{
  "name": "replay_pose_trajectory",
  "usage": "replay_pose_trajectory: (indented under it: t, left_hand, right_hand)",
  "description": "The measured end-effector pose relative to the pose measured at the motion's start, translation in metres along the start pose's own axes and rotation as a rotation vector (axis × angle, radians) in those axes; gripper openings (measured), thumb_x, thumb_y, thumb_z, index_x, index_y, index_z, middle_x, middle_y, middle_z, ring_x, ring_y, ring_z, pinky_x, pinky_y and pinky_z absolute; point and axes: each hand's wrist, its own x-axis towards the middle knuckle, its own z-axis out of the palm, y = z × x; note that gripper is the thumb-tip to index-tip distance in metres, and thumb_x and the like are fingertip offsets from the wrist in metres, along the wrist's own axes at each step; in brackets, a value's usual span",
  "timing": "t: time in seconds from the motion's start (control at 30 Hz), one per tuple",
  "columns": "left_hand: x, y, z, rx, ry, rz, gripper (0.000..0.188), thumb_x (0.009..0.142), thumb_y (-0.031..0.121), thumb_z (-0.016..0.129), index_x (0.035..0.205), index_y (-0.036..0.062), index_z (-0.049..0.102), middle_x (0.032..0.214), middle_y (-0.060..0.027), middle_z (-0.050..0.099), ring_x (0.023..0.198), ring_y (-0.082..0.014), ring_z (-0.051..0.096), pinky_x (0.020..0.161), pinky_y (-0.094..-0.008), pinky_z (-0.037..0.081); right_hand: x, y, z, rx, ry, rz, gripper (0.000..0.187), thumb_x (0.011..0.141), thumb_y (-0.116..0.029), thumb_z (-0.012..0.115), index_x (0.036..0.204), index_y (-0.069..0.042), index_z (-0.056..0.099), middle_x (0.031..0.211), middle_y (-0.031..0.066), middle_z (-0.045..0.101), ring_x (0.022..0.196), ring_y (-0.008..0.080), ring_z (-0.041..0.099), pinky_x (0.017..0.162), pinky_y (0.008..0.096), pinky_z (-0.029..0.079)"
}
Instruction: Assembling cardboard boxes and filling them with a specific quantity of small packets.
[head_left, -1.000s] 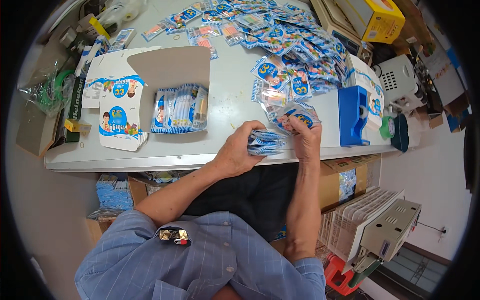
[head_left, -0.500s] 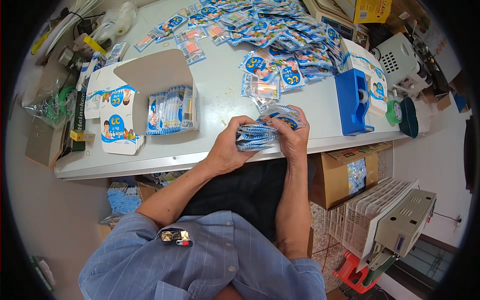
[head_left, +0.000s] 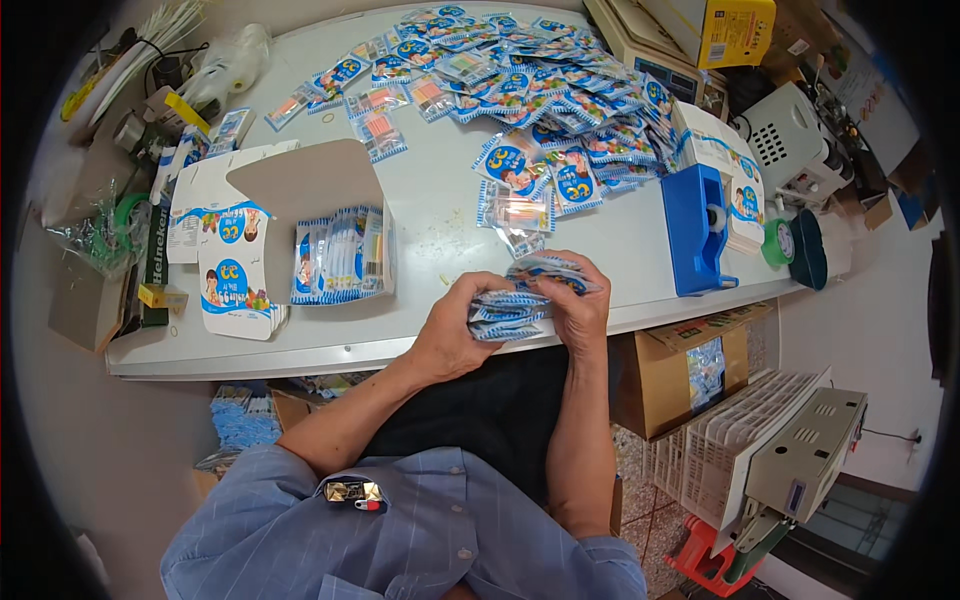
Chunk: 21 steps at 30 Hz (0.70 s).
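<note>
Near the table's front edge, my left hand (head_left: 452,332) is closed around a stack of small blue-and-white packets (head_left: 508,314). My right hand (head_left: 583,310) grips the same bunch from the other side, its thumb on the upper packets. Just beyond my hands lie loose packets (head_left: 515,207), some showing coloured sticks through clear film. They trail off from a large heap of packets (head_left: 560,85) at the back. To the left stands an open white carton (head_left: 390,235), with a row of upright packets (head_left: 340,255) inside.
Flattened printed cartons (head_left: 235,290) lie left of the open carton. On the right are a blue tape dispenser (head_left: 690,235), a green tape roll (head_left: 778,242) and more cartons (head_left: 735,170). Below the table's right side are a cardboard box (head_left: 655,385), white baskets (head_left: 715,435) and a beige machine (head_left: 805,455).
The whole view has shifted a little, so the table sits lower in the picture. Both hands still hold the packet stack, with only a slight change in how the packets lie.
</note>
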Motion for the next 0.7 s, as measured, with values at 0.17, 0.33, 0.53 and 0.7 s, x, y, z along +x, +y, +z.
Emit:
replay_pose_trajectory:
  t: [0.17,0.33,0.53,0.7]
  left_hand:
    - [0.002,-0.003,0.000,0.014,0.001,0.031,0.054,0.081,0.005,0.084,0.126,0.0057,0.054,0.116,-0.0149,0.067,0.107,-0.0252,0.069,0.093,-0.0344,0.055]
    - [0.004,-0.004,-0.002,0.033,0.010,0.083,0.055,0.079,0.005,0.085,0.125,0.0057,0.054,0.126,-0.0188,0.061,0.116,-0.0331,0.065,0.098,-0.0384,0.053]
    - [0.006,-0.002,-0.003,0.192,0.041,0.182,0.069,0.074,0.006,0.088,0.129,0.0054,0.047,0.152,-0.0246,0.041,0.134,-0.0433,0.051,0.108,-0.0445,0.047]
    - [0.008,0.012,-0.002,0.047,0.039,0.024,0.107,0.074,0.011,0.090,0.157,0.0059,0.022,0.156,-0.0276,0.035,0.145,-0.0461,0.039,0.116,-0.0472,0.040]
  right_hand:
    - [0.001,-0.002,0.001,-0.003,-0.001,-0.002,0.033,0.084,0.005,0.074,0.117,0.008,0.069,0.107,0.0171,0.074,0.097,0.0231,0.073,0.091,0.0343,0.058]
    - [0.001,-0.006,0.005,0.005,-0.012,0.022,0.033,0.085,0.006,0.073,0.117,0.008,0.068,0.107,0.0166,0.074,0.097,0.0226,0.073,0.091,0.0344,0.058]
    - [0.003,-0.001,0.001,-0.173,-0.158,0.039,0.050,0.091,-0.034,0.074,0.120,0.006,0.060,0.117,0.0180,0.068,0.104,0.0231,0.068,0.097,0.0370,0.055]
    - [0.001,0.009,0.024,-0.097,-0.181,0.061,0.112,0.087,-0.091,0.039,0.152,0.000,0.038,0.142,0.0188,0.054,0.127,0.0266,0.057,0.110,0.0403,0.045]
